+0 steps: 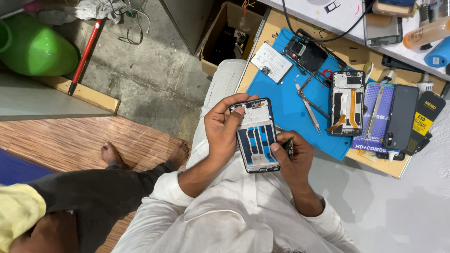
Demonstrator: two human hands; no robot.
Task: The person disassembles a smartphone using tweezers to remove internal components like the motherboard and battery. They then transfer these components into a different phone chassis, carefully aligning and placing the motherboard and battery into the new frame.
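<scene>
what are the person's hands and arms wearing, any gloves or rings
Both hands, left hand and right hand, are bare: no gloves, and no rings or watch show. White long sleeves are rolled or pushed up to mid-forearm, with loose, creased cuffs.

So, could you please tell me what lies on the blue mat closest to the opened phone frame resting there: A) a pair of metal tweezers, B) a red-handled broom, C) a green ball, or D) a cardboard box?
A: the metal tweezers lie on the blue mat just left of the opened phone frame.
</scene>
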